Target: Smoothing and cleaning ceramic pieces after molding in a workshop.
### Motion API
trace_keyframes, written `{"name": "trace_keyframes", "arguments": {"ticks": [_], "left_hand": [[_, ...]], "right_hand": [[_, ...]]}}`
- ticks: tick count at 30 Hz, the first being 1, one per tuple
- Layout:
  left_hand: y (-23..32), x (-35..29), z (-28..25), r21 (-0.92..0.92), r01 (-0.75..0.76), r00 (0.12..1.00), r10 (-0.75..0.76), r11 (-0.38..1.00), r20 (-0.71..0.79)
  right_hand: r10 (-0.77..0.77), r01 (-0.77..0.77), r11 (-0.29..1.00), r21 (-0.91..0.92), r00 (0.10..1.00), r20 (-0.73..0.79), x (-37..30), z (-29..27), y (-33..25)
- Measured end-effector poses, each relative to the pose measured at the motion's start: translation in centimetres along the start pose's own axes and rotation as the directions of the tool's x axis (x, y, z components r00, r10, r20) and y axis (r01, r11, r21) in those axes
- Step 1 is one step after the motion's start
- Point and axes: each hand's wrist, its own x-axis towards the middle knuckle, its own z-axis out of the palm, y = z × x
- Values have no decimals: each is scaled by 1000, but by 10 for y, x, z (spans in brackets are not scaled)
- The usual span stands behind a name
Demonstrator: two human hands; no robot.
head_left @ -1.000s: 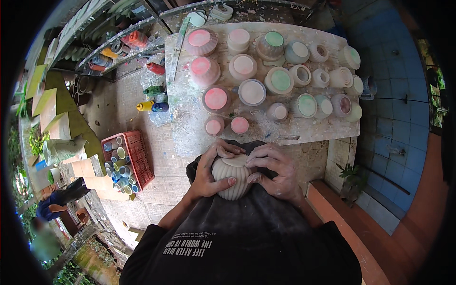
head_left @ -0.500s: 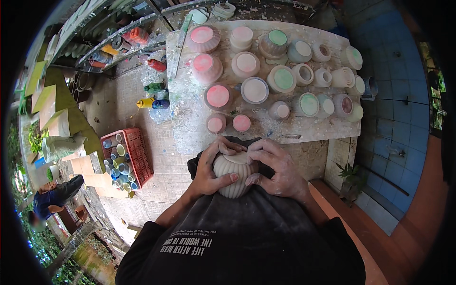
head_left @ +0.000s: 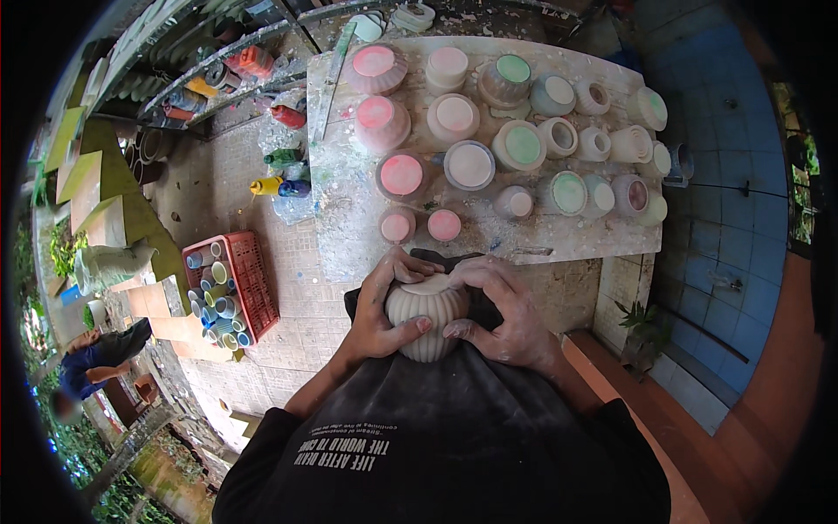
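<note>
Close against my dark shirt I hold a whitish, ribbed, round pot [head_left: 428, 316] with a flat disc-like face on its far upper side. My left hand [head_left: 393, 301] wraps its left side, thumb pressed on the ribs and fingers over the far rim. On the other side my dusty right hand [head_left: 493, 306] grips it, fingers curled at the upper edge and thumb tip on the ribbed wall. The pot's far side and underside are hidden. Just beyond my hands, two small pots with pink faces, one of them a pink-faced pot [head_left: 443, 225], stand on the table.
The dusty white table [head_left: 349, 249] bears several rows of pots with pink, green and white faces. A long strip [head_left: 337, 83] lies along its left edge. Left are a red crate [head_left: 253, 279] of cups, paint bottles [head_left: 266, 187] and a bending person [head_left: 96, 362]. A potted plant [head_left: 640, 327] stands right.
The pot has shifted slightly left and tipped, so more of its ribbed side shows. Both hands keep hold of it; my right hand has moved slightly left with it.
</note>
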Motion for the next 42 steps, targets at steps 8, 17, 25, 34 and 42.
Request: {"name": "trace_keyframes", "arguments": {"ticks": [8,17,25,34,42], "left_hand": [[-5,1,4,20,-56,997,57,998,-45],[-9,0,9,7,-65,995,66,998,-77],[-9,1,8,36,-55,996,58,998,-73],[-4,4,10,25,-57,997,58,998,-42],[-7,3,6,94,-132,989,138,987,-57]], "right_hand": [[62,-62,998,2,993,98,4,-7,-6],[108,-98,993,-66,979,171,9,-14,-11],[74,-60,996,-69,971,225,14,-15,-6],[73,-55,996,-74,956,283,17,-19,0],[97,-85,995,-49,928,359,31,-21,3]]}}
